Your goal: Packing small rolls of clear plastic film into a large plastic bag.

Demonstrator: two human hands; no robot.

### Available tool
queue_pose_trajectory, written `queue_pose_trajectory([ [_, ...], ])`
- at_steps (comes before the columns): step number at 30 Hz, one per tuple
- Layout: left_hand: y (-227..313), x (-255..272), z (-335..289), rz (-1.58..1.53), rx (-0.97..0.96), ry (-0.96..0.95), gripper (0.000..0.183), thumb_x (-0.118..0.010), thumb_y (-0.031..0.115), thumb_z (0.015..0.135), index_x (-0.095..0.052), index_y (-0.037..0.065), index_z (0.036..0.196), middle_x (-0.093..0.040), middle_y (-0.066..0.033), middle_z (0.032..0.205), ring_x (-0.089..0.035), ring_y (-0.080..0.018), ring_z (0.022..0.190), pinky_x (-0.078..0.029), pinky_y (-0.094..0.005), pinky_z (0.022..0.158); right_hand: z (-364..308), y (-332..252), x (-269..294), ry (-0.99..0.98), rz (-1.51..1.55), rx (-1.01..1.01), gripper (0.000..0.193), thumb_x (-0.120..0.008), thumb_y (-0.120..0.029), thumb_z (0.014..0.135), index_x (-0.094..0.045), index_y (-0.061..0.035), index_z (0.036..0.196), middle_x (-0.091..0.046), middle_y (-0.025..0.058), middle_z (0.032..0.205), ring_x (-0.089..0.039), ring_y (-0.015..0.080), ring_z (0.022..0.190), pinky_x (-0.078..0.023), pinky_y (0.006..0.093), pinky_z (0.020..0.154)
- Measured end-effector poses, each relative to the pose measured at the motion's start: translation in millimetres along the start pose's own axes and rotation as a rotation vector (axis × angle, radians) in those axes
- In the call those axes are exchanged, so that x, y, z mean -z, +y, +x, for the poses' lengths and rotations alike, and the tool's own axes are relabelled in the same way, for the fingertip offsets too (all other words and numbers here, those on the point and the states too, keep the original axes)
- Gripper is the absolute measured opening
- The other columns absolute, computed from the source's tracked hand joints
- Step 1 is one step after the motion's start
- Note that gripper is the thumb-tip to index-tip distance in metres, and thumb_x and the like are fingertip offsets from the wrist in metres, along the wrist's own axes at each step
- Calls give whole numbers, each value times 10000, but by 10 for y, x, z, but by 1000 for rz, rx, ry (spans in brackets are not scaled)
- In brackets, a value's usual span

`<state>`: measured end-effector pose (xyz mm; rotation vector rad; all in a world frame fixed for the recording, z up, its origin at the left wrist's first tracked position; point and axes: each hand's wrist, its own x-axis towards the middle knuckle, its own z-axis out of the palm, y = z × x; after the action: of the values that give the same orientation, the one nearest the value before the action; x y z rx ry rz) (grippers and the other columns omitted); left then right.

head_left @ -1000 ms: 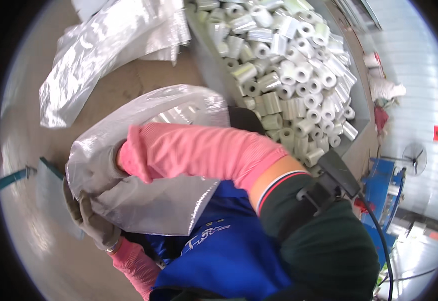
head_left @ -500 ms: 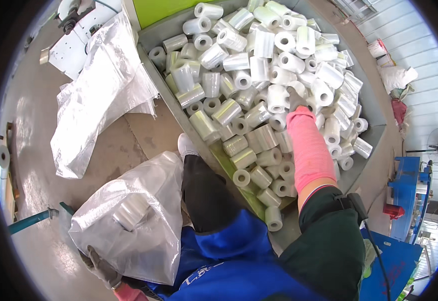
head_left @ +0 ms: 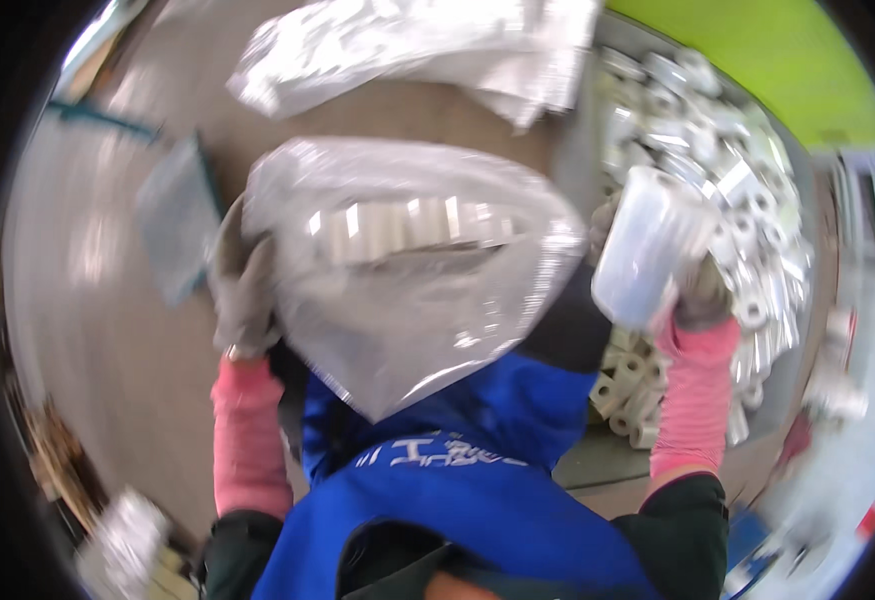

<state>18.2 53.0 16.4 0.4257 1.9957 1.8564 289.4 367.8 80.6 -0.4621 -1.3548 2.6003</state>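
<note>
A large translucent plastic bag (head_left: 417,330) lies open-mouthed in front of me, with several rolls of clear film (head_left: 382,232) lined up inside. My left hand (head_left: 242,285), in a grey glove, grips the bag's left edge, its thumb against the rim. To the right of the bag, my gloved right hand (head_left: 702,295) holds a roll of clear film (head_left: 642,250), tilted and blurred by motion. Its fingers reach round the roll's far side. Below that hand, more film rolls (head_left: 757,240) are heaped in a grey bin (head_left: 592,465).
Silvery-white plastic sheeting (head_left: 397,45) spreads over the floor beyond the bag. A green panel (head_left: 757,60) rises behind the bin. At left stand a teal-framed flat piece (head_left: 177,215) and a teal bar (head_left: 107,120).
My right hand has come out of the heap with film, moving toward the bag. The left hand has raised the bag's edge, and the view has turned left.
</note>
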Motion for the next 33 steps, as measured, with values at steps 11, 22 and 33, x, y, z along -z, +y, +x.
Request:
queue_pose_trajectory([
  [11,102,376,13,-174,39,-116,505,-486,-86,811,-458,13,1305,-432,69,760,-367,-9,647,-329,-166,590,2082,2354,-840,2,-1511,-1016,702,-697,-547,670,-632,17,1083,-611,205,1128,-579,318,1050,-430,379,915],
  [22,98,254,86,-201,21,-106,552,-462,-73,794,-404,-32,1341,-487,-117,1323,-489,-143,1145,-371,-230,935,2247,2916,-375,168,-1423,-576,659,-672,-535,681,-636,-27,1101,-622,166,1122,-572,294,1069,-416,387,928],
  [33,-63,268,0,238,-3,37,507,-466,40,872,-371,-7,1368,-497,-127,1266,-510,-176,1067,-394,-292,936,931,474,-1055,-64,-909,218,611,-636,-463,749,-529,-165,1271,-599,124,1162,-540,317,1113,-411,390,963],
])
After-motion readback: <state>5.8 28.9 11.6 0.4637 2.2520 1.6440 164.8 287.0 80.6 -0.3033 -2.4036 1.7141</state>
